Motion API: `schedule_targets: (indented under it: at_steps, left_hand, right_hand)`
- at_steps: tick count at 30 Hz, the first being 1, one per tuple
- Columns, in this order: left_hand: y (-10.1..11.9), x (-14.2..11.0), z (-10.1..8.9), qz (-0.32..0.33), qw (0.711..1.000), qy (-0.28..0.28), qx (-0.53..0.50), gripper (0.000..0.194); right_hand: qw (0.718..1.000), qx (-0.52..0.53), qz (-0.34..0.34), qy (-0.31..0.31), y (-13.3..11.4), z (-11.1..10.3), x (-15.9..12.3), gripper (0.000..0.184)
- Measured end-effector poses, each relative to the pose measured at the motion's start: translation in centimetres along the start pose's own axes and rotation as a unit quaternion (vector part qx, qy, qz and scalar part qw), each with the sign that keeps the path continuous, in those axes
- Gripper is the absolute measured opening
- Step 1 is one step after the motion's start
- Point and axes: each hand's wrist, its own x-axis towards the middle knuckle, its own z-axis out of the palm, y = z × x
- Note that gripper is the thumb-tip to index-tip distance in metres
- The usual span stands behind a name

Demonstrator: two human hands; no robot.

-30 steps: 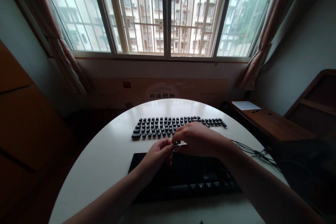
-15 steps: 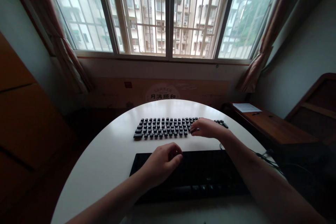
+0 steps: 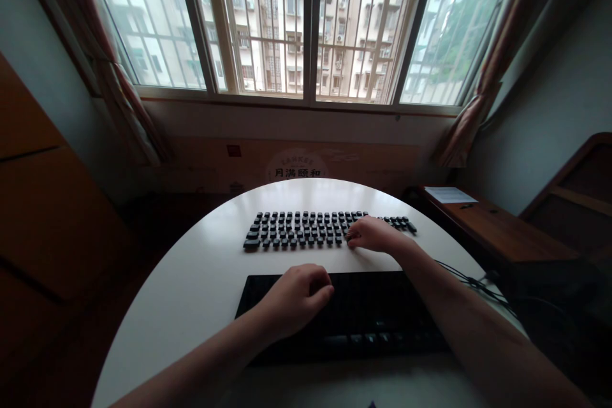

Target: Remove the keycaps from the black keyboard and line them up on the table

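Note:
Rows of loose black keycaps [image 3: 296, 229] are set out on the white round table [image 3: 191, 293]. At the right end of their lower rows, my right hand [image 3: 370, 234] has its fingers pinched together and pointing down at the keycaps. A keycap seems to be between the fingertips, though they largely cover it. Nearer to me lies a black keyboard [image 3: 377, 306], with a few keycaps along its near edge. My left hand [image 3: 301, 296] rests over the keyboard's left half, its fingers curled in towards the thumb. Whatever those fingers hold is hidden.
A black cable [image 3: 473, 284] runs off the table's right side. Beyond it, a wooden bench [image 3: 511, 229] bears a sheet of paper [image 3: 449, 195]. An orange cabinet [image 3: 43, 204] stands at the left. Behind the table are a printed panel [image 3: 354, 159] and a barred window [image 3: 308, 32].
My right hand stays by the same keycaps, slightly lower against them, so more of the right-hand keycap group shows. My left hand has barely moved. The view has shifted a little.

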Motion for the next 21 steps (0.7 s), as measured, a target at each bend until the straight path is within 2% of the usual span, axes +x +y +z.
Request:
schedule_targets:
  at_steps: [11, 21]
  left_hand:
    - [-0.3, 0.0, 0.0, 0.008, 1.000, 0.016, -0.010, 0.020]
    - [-0.3, 0.0, 0.1, 0.015, 1.000, 0.022, -0.008, 0.018]
  right_hand:
    - [1.000, -0.003, 0.013, 0.019, -0.3, -0.6, -0.6, 0.013]
    - [0.998, -0.059, 0.024, 0.028, -1.3, -0.6, -0.5, 0.012]
